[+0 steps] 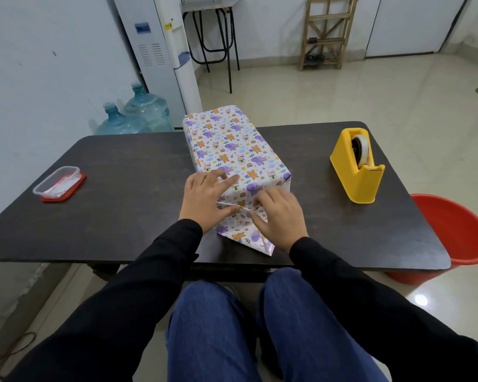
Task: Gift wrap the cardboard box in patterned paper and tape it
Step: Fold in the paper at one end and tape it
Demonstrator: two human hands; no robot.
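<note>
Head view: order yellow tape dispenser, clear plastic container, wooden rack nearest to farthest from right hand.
1. Yellow tape dispenser, on the table, right of the right hand.
2. Clear plastic container, table's left side.
3. Wooden rack, far back of the room.

Plain office-like room with water dispenser and spare jugs.

White animal-print paper; yellow dispenser; red bucket; dark table.
</note>
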